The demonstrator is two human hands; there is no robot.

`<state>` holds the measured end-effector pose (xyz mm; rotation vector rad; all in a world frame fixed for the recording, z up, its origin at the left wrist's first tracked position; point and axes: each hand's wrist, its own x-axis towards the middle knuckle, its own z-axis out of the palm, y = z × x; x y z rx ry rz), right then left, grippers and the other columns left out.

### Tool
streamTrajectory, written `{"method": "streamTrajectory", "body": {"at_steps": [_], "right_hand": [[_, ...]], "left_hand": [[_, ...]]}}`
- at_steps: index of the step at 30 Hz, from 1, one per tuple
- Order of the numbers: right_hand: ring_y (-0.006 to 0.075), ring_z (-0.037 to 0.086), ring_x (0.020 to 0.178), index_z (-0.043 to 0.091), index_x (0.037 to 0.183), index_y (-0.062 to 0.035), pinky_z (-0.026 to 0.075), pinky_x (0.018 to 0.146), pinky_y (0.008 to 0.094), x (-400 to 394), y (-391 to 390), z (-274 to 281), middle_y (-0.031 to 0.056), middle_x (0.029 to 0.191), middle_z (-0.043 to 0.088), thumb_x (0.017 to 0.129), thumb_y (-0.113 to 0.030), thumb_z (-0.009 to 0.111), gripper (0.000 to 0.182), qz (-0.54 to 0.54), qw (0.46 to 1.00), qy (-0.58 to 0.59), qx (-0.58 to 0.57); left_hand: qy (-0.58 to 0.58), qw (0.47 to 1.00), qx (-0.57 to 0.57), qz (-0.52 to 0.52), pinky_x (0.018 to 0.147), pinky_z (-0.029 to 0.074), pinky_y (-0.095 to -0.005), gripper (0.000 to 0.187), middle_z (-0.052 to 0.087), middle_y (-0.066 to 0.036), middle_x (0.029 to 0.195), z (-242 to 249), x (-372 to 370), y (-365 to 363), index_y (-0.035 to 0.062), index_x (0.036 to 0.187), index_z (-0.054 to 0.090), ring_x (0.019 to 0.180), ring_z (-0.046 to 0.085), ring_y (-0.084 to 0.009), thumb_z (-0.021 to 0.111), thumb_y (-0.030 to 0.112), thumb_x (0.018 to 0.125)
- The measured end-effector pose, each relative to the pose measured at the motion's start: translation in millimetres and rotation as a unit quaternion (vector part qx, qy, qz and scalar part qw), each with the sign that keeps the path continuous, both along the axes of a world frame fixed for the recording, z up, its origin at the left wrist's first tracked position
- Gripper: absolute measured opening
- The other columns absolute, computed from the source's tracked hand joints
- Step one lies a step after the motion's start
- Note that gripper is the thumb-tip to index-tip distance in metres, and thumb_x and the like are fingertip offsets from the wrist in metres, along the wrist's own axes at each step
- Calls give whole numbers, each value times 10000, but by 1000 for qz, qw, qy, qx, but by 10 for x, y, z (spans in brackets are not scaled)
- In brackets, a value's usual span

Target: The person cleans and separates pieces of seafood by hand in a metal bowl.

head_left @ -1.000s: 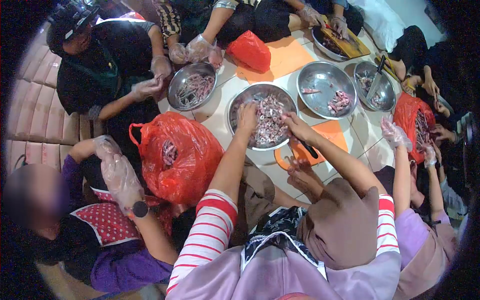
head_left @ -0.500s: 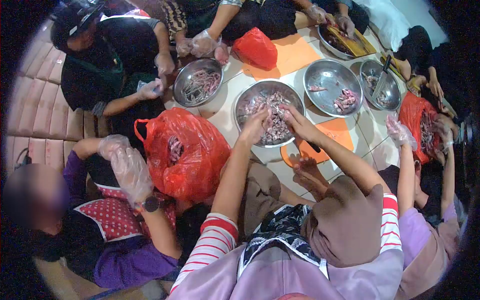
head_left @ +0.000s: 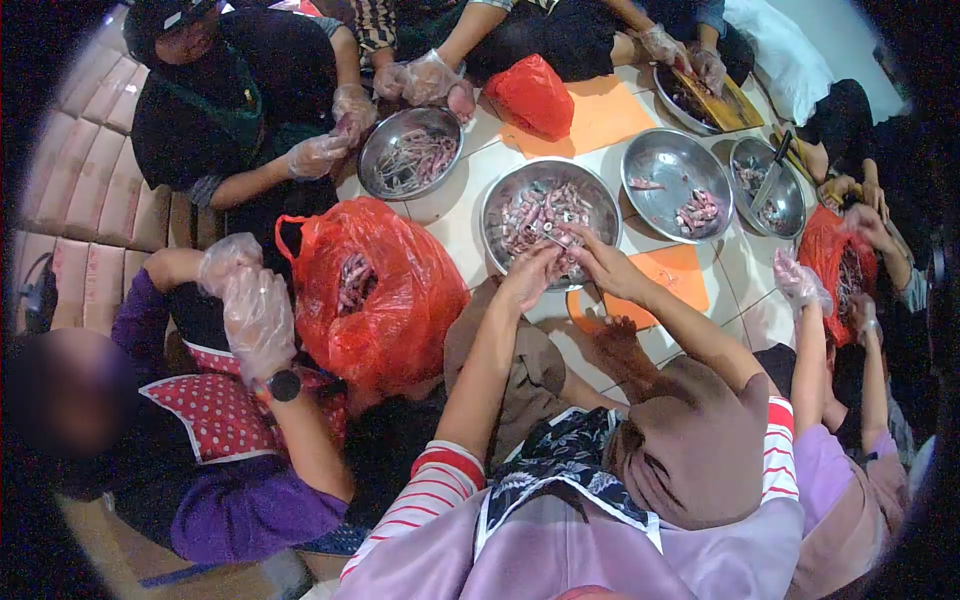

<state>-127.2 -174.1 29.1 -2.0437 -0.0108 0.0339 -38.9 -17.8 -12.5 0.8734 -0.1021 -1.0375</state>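
Both my hands meet over the near rim of a steel bowl [head_left: 492, 237] that holds many small pinkish pieces [head_left: 535, 212]. My left hand [head_left: 532, 275] has its fingers pressed together at the bowl's lower edge. Right beside it, my right hand [head_left: 592, 258] is pinched, its fingertips close to those of my left hand. Something small and pale shows between the fingertips, too small to name. Below the bowl, at my right wrist, an orange sheet [head_left: 675, 285] lies on the tiled floor.
Around are a red bag [head_left: 420, 300] of similar pieces, a steel bowl [head_left: 380, 185] at upper left, another [head_left: 660, 165] at right, and one with a knife [head_left: 775, 170] across it. Co-workers' gloved hands [head_left: 255, 300] are at left, top and right. A red bundle [head_left: 535, 95] sits behind.
My hands have come closer together and moved down toward the bowl's near rim. The view has shifted slightly. At upper left, a co-worker's gloved hands have come together.
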Motion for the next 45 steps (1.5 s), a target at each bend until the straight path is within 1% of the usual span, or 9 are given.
{"method": "streamTrajectory", "body": {"at_steps": [5,8,17,28,32,34,38,41,45], "right_hand": [[303,417,1172,292,1311,-124,324,963,351,-46,-16,173,171,1275,402,932,-269,358,412,-8,995,96,31],[365,466,1108,301,1302,-139,382,910,398,-44,-24,43,185,1246,433,925,-342,345,431,-18,1000,-11,-12],[338,428,1159,325,1283,-122,352,943,380,-39,14,-35,180,1284,394,936,-277,327,381,-2,1000,-10,-23],[449,541,871,336,1177,-41,422,725,473,24,129,-137,302,892,548,927,-341,314,392,-113,988,66,-79],[466,538,827,330,1103,-16,407,684,486,103,71,-199,317,859,538,929,-334,296,364,-137,989,52,25],[445,535,775,323,1008,-16,399,663,465,133,35,-262,299,811,510,932,-323,302,316,-181,983,-31,21],[346,532,749,334,989,-13,408,688,417,204,-184,-248,235,787,485,932,-346,313,338,-195,980,0,49],[214,505,790,363,1104,-15,407,743,340,176,-242,40,136,875,499,930,-364,329,392,-156,974,111,121],[214,503,850,332,1209,-36,405,781,324,168,-174,113,147,980,503,934,-350,328,418,-117,973,170,98]], "left_hand": [[23,999,19,22,753,475,-272,118,562,-22,868,43,-42,-24,60,955,549,770,536,-107,511,131,868],[26,999,22,28,747,475,-264,121,565,-27,863,66,-54,-37,54,959,547,752,541,-121,519,121,861],[-162,978,48,119,683,464,-210,86,571,-26,810,-129,-64,-75,42,865,525,736,549,-101,581,24,803],[-354,918,155,89,674,452,-212,64,590,-25,799,28,-233,-160,27,809,552,743,545,-86,609,53,799],[-235,961,108,99,664,445,-212,79,607,-58,835,-39,-187,-179,30,852,545,724,542,-87,590,86,819],[-105,988,48,105,668,445,-220,112,615,-93,863,-5,-163,-161,34,917,528,715,545,-101,560,108,839],[-78,995,16,68,675,448,-225,157,611,-115,899,21,-118,-55,31,973,502,745,553,-122,542,124,853],[-58,996,18,65,718,464,-242,174,598,-120,957,32,-110,-20,25,989,495,793,558,-136,544,124,855],[-49,994,-17,93,732,459,-244,201,586,-95,988,20,-100,-41,14,1037,502,841,566,-130,533,98,857]]}}
